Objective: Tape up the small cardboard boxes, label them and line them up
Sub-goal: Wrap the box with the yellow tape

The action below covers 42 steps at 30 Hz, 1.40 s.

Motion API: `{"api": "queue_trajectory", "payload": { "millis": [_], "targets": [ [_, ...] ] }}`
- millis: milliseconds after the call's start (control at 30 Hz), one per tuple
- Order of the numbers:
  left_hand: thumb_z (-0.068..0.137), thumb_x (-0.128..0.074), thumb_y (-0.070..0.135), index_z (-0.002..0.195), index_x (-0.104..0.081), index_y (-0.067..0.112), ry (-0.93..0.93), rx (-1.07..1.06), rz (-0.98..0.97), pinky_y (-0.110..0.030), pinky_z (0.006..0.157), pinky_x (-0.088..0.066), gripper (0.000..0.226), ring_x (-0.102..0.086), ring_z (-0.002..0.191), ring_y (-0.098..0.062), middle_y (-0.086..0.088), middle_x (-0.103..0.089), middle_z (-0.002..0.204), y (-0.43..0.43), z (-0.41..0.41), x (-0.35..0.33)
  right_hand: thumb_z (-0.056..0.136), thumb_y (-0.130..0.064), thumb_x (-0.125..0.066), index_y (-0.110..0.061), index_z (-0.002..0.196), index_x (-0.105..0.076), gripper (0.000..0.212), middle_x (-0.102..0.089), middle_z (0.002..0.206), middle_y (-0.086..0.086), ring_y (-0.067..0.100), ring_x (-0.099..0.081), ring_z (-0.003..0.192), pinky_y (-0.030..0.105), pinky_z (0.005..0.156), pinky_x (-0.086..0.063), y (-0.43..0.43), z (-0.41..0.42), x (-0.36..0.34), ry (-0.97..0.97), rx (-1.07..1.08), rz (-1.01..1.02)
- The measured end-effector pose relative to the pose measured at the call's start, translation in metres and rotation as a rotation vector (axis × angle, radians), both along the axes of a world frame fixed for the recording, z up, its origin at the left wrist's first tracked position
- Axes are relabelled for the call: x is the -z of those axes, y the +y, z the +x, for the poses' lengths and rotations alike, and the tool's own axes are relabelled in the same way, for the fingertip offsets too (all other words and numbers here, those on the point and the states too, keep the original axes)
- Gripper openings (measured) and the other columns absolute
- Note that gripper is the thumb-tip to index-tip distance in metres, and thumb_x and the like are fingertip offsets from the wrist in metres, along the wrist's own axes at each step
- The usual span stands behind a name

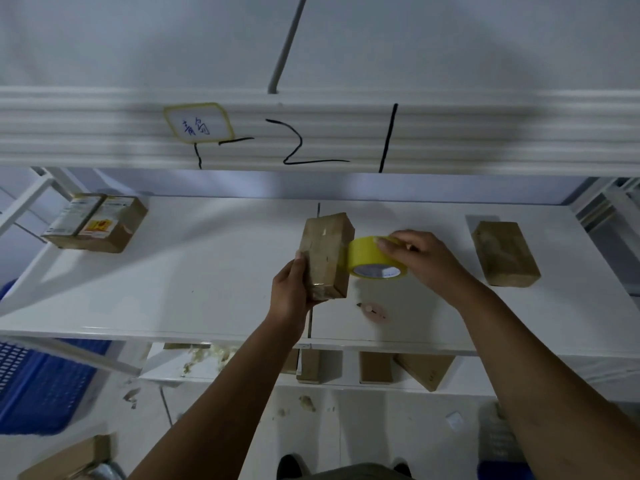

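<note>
Here, the left hand (289, 289) clasps the near end of a box (327, 254) held over the white shelf (173, 289), thumb along its left face. The right hand (420, 259) grips a yellow tape roll (372, 259) from above, fingers curled over its rim; the roll touches the box's right side. A small pink cutter (374, 311) lies on the shelf just below the roll. A second box (505, 254) rests well to the right, a labelled pair (97, 221) at far left. More boxes (375, 367) stand on the lower tier; a blue crate (41, 386) sits lower left.
</note>
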<state>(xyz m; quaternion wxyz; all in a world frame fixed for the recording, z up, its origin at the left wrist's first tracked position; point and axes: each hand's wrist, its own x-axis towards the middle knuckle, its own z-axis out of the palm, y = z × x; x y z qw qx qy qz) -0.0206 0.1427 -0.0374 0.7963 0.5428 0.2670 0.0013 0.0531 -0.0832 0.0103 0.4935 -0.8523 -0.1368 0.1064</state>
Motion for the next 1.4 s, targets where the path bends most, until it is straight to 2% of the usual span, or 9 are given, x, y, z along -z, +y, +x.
{"api": "queue_trajectory", "payload": {
  "millis": [67, 200, 533, 633, 833, 1000, 1133, 1233, 1400],
  "targets": [
    [0.111, -0.045, 0.039, 0.114, -0.070, 0.013, 0.006, -0.040, -0.060, -0.044, 0.075, -0.063, 0.036, -0.077, 0.097, -0.034, -0.018, -0.077, 0.109, 0.000, -0.008, -0.003, 0.080, -0.077, -0.068, 0.006, 0.083, -0.048, 0.085, -0.039, 0.080, 0.028, 0.021, -0.043, 0.075, 0.040, 0.074, -0.032, -0.002, -0.010, 0.002, 0.081, 0.001, 0.134],
    [0.111, -0.046, 0.038, 0.119, -0.068, 0.006, 0.029, -0.077, -0.210, -0.045, 0.075, -0.063, 0.040, -0.077, 0.095, -0.032, -0.020, -0.078, 0.109, -0.002, -0.020, -0.008, 0.081, -0.060, -0.076, 0.003, 0.071, -0.034, 0.076, -0.022, 0.074, 0.024, 0.024, -0.033, 0.069, 0.042, 0.072, -0.025, 0.007, -0.026, -0.006, 0.099, 0.086, 0.282],
    [0.109, -0.047, 0.047, 0.117, -0.072, 0.009, 0.110, 0.010, -0.693, -0.029, 0.064, -0.059, 0.047, -0.064, 0.085, -0.021, -0.013, -0.068, 0.106, -0.007, -0.039, -0.014, 0.091, -0.052, -0.074, -0.022, 0.053, -0.037, 0.060, -0.029, 0.052, -0.010, 0.013, -0.038, 0.056, 0.032, 0.062, -0.030, 0.037, -0.040, -0.001, 0.037, 0.133, 0.020],
    [0.105, -0.049, 0.056, 0.117, -0.077, 0.011, 0.093, 0.068, -0.542, -0.035, 0.072, -0.060, 0.055, -0.069, 0.087, -0.023, -0.013, -0.074, 0.101, -0.007, -0.041, -0.016, 0.094, -0.046, -0.071, -0.021, 0.057, -0.042, 0.054, -0.034, 0.048, -0.011, 0.014, -0.041, 0.057, 0.030, 0.061, -0.031, 0.041, -0.041, -0.005, 0.023, 0.144, -0.014],
    [0.109, -0.053, 0.026, 0.131, -0.068, 0.007, 0.044, 0.106, 0.316, -0.046, 0.087, -0.064, 0.032, -0.078, 0.095, -0.033, -0.017, -0.079, 0.103, 0.005, -0.033, -0.010, 0.092, -0.051, -0.073, -0.017, 0.059, -0.047, 0.054, -0.040, 0.054, -0.005, 0.010, -0.045, 0.051, 0.028, 0.054, -0.033, 0.042, -0.043, -0.001, -0.049, 0.196, -0.170],
    [0.091, -0.055, 0.073, 0.107, -0.074, 0.020, 0.026, 0.317, 0.332, -0.034, 0.081, -0.064, 0.058, -0.078, 0.092, -0.022, -0.006, -0.080, 0.101, 0.001, -0.036, -0.031, 0.093, -0.051, -0.069, -0.015, 0.063, -0.054, 0.049, -0.054, 0.059, 0.001, 0.021, -0.059, 0.061, 0.031, 0.055, -0.042, 0.052, -0.051, -0.003, -0.222, 0.134, -0.365],
    [0.084, -0.081, 0.054, 0.101, -0.074, 0.015, 0.095, 0.201, 0.346, -0.042, 0.083, -0.066, 0.043, -0.079, 0.087, -0.025, -0.009, -0.081, 0.095, 0.005, -0.032, -0.028, 0.111, -0.031, -0.042, -0.011, 0.123, -0.062, 0.031, -0.066, 0.113, 0.011, 0.033, -0.063, 0.102, 0.039, 0.084, -0.051, 0.057, -0.056, -0.012, -0.208, -0.027, -0.379],
    [0.093, -0.076, 0.038, 0.114, -0.072, 0.011, 0.058, 0.135, 0.264, -0.046, 0.077, -0.066, 0.034, -0.080, 0.085, -0.029, -0.015, -0.079, 0.100, 0.011, -0.034, -0.026, 0.110, -0.043, -0.044, -0.024, 0.099, -0.065, 0.030, -0.064, 0.098, -0.003, 0.018, -0.060, 0.089, 0.035, 0.074, -0.045, 0.044, -0.049, -0.020, 0.021, 0.014, 0.017],
    [0.098, -0.067, 0.038, 0.111, -0.073, 0.006, 0.013, 0.101, 0.185, -0.055, 0.079, -0.065, 0.035, -0.079, 0.087, -0.037, -0.019, -0.078, 0.096, 0.015, -0.039, -0.028, 0.095, -0.051, -0.064, -0.019, 0.066, -0.046, 0.047, -0.035, 0.068, 0.002, 0.015, -0.041, 0.066, 0.033, 0.068, -0.029, 0.024, -0.041, -0.010, 0.138, -0.113, 0.256]
  ]
}}
